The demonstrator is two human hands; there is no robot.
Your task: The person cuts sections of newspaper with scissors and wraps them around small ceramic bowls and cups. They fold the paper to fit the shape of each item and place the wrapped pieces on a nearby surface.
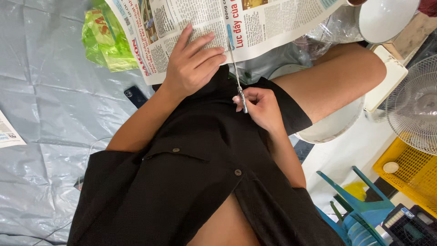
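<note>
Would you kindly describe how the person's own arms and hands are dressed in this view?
Both forearms are bare. The left hand and right hand have no gloves, and no rings or watch are visible. Loose short sleeves of a black buttoned shirt cover the upper arms, ending around the elbows.

A grey plastic sheet (50, 91) covers the floor. On it lie a green plastic bag (104, 41), a dark phone (135, 95), a thin white cable (93, 148) and 1 piece of paper (8, 132) at the left edge
</note>
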